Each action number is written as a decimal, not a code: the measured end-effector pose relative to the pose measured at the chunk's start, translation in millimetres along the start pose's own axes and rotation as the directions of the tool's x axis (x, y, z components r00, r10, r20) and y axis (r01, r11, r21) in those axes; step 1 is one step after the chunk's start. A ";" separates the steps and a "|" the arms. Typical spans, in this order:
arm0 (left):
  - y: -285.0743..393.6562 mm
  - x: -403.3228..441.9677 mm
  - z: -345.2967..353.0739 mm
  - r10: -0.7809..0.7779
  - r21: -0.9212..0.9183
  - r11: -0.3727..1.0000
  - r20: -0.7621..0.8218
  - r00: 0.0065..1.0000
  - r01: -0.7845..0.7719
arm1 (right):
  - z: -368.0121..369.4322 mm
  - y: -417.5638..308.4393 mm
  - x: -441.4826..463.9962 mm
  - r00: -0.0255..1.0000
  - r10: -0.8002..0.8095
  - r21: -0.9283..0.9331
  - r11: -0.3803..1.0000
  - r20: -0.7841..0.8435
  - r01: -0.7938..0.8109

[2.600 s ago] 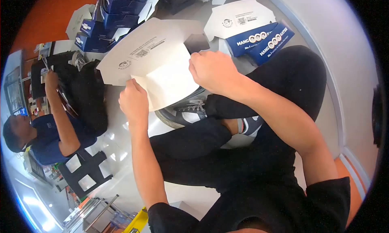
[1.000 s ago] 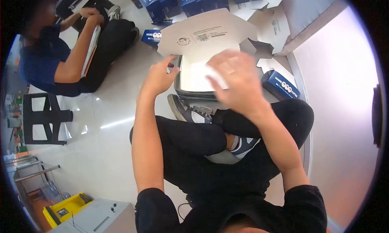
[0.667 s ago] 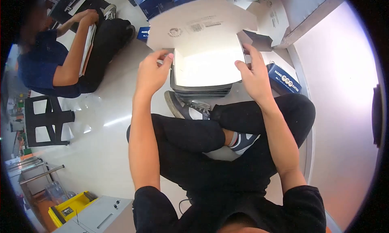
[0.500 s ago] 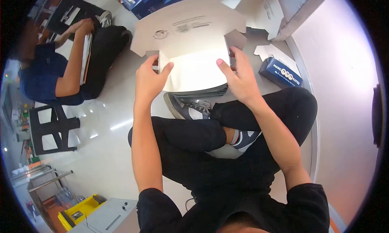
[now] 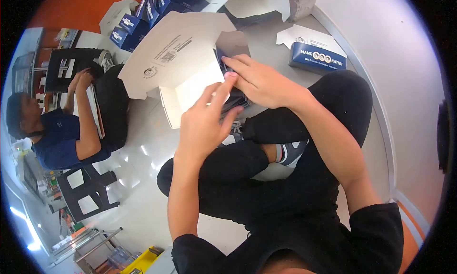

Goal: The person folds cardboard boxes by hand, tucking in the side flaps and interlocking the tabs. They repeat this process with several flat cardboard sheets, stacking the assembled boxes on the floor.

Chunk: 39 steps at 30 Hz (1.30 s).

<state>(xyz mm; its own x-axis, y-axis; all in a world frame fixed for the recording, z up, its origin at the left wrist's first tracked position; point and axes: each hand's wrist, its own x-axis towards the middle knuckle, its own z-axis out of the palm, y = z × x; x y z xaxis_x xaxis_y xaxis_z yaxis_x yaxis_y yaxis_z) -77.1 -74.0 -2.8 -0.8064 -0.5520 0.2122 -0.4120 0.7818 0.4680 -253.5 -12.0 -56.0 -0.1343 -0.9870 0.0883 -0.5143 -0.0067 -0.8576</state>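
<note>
In front of me is a partly folded cardboard box (image 5: 166,59), white inside, its large printed lid flap raised and tilted to the left. Along the box's right wall my right hand (image 5: 262,83) is closed, its fingers gripping the edge. My left hand (image 5: 202,121) reaches across the front of the box, thumb and fingers apart, with its index fingertip meeting the right hand's fingertips at that wall. Under the box and my hands, a stack of dark flat cardboard (image 5: 235,100) partly shows. My hands hide part of the right wall.
A blue folded box (image 5: 316,57) with an open white flap lies at right by the wall. Several blue boxes (image 5: 152,9) stand at the back, beside another open white box (image 5: 254,2). A person (image 5: 62,126) sits at left near a black step stool (image 5: 90,190).
The box has turned, its lid now leaning left. My left hand has left the left wall and moved across to the right wall, beside my right hand. The camera view has swung too.
</note>
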 end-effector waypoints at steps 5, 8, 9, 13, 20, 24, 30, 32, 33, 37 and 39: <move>-8.6 3.8 10.7 0.115 0.209 0.968 0.116 0.987 -0.138 | -4.6 5.6 0.6 0.994 -0.086 -0.132 0.987 0.061 0.093; -11.7 -0.4 10.3 0.195 0.294 0.929 0.133 0.972 -0.227 | -6.4 10.5 3.3 0.975 -0.177 -0.255 0.944 0.135 0.207; -13.6 -0.1 11.1 0.190 0.334 0.914 0.148 0.970 -0.230 | -8.6 11.5 4.2 0.959 -0.226 -0.288 0.919 0.172 0.269; -13.7 5.6 13.1 0.199 0.333 0.912 0.155 0.968 -0.240 | -20.8 -1.4 6.9 0.932 -0.158 -0.375 0.883 0.326 0.281; -22.2 7.6 10.3 0.311 0.382 0.874 0.035 0.950 -0.301 | -24.1 39.4 30.4 0.827 -0.434 -0.524 0.639 0.358 0.562; -26.4 9.5 13.1 0.275 0.373 0.883 0.084 0.958 -0.286 | -21.0 46.8 36.2 0.766 -0.507 -0.447 0.622 0.394 0.642; -27.1 12.5 19.9 0.232 0.376 0.886 0.151 0.961 -0.273 | -24.2 51.5 42.3 0.702 -0.646 -0.345 0.612 0.300 0.711; -24.6 12.9 17.5 0.214 0.387 0.885 0.154 0.965 -0.258 | -21.7 53.0 44.1 0.697 -0.644 -0.301 0.629 0.314 0.717; -22.3 14.1 15.8 0.203 0.401 0.873 0.216 0.955 -0.277 | -20.5 52.9 44.9 0.705 -0.617 -0.284 0.647 0.350 0.707; -28.4 15.9 19.0 0.217 0.337 0.870 0.396 0.892 -0.361 | -13.8 50.5 44.2 0.708 -0.580 -0.209 0.695 0.403 0.688; -36.4 18.0 16.9 0.223 0.247 0.910 0.387 0.895 -0.333 | -12.1 51.4 43.1 0.711 -0.580 -0.207 0.698 0.397 0.685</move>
<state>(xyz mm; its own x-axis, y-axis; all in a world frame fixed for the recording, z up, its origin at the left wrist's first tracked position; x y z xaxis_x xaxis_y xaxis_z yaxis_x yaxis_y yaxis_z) -83.7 -107.5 -30.6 -0.9774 -0.2079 -0.0378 -0.2112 0.9668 0.1437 -296.0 -52.9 -90.2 0.5393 -0.7618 0.3590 -0.6267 -0.6478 -0.4332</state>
